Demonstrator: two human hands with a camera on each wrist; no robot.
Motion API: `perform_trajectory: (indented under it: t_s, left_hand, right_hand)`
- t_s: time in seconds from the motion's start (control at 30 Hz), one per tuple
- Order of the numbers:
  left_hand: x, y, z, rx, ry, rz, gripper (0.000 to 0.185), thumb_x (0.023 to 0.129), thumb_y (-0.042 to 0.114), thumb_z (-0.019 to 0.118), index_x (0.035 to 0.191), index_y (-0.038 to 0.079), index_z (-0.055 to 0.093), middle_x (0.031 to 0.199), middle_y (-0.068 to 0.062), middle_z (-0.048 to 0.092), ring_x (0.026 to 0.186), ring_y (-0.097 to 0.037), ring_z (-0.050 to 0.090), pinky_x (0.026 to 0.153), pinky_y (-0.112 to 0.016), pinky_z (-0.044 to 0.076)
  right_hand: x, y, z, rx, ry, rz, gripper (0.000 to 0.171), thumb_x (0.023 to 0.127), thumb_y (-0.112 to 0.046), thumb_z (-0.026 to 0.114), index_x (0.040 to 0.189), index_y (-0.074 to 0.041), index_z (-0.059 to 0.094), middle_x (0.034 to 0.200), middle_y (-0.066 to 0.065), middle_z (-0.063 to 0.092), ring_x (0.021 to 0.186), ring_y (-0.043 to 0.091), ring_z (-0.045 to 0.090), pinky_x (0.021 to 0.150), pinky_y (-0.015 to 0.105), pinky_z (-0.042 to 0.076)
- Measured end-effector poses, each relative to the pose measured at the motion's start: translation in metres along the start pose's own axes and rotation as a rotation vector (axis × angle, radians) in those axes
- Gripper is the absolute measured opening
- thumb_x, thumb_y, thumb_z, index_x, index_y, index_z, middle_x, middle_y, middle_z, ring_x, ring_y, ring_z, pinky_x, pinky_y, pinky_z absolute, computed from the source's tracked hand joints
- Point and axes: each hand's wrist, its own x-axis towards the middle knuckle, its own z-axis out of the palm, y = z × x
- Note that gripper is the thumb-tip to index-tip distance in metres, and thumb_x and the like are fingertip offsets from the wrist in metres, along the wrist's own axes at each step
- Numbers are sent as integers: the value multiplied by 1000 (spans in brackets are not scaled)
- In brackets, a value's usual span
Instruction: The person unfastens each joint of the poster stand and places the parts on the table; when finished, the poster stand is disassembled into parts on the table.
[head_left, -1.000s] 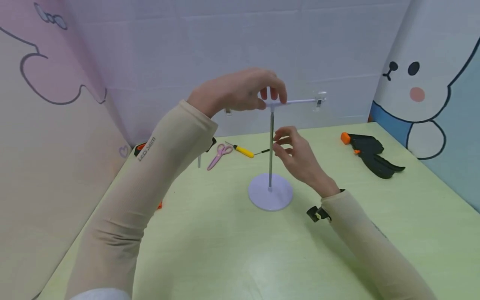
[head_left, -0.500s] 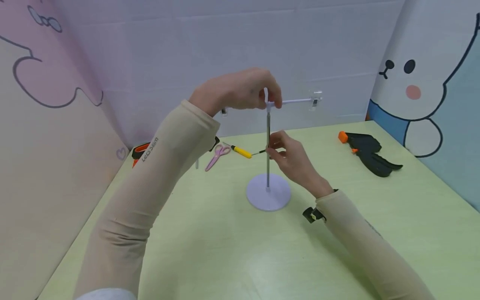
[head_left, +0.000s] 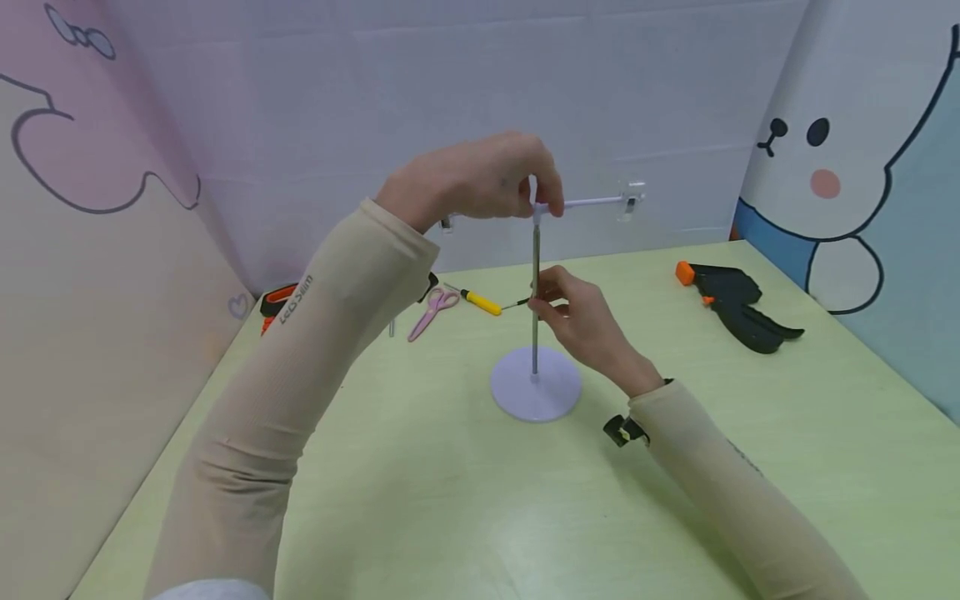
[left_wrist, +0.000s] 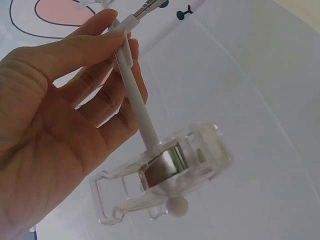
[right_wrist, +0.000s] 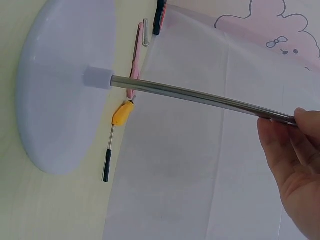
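At surface centre: left hand [head_left: 480, 179] pinches white crossbar [head_left: 592, 202] atop round-based metal stand [head_left: 535, 387]; right hand [head_left: 581, 321] pinches its pole.

Pale green table [head_left: 465, 500] bearing a stand's round white base [head_left: 536, 390] near its centre. Toward the rear lie pink scissors [head_left: 429, 311] and a yellow-handled screwdriver [head_left: 483, 303], just beside each other; a black-and-orange clamp tool [head_left: 735, 306] rests at rear right, well apart
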Motion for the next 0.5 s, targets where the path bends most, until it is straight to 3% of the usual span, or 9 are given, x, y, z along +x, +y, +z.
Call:
perform_trajectory:
  t_s: [0.3,0.5]
  left_hand:
    - [-2,1,0,-5,10,9,30,89,-10,52,105,6,73,104,-1,65,91,-17,56,80,-27,47]
    - [-4,0,1,-7,29,33,30,88,-11,52,103,5,73,103,-2,65,91,-17,55,79,-28,47]
  right_hand:
    - [1,-2,0,2,-12,2,21,87,5,63,106,0,53,97,15,62,87,21,63,70,32,55]
    - [1,-3,1,5,-15,9,21,87,4,63,105,0,53,95,10,62,86,21,63,70,30,55]
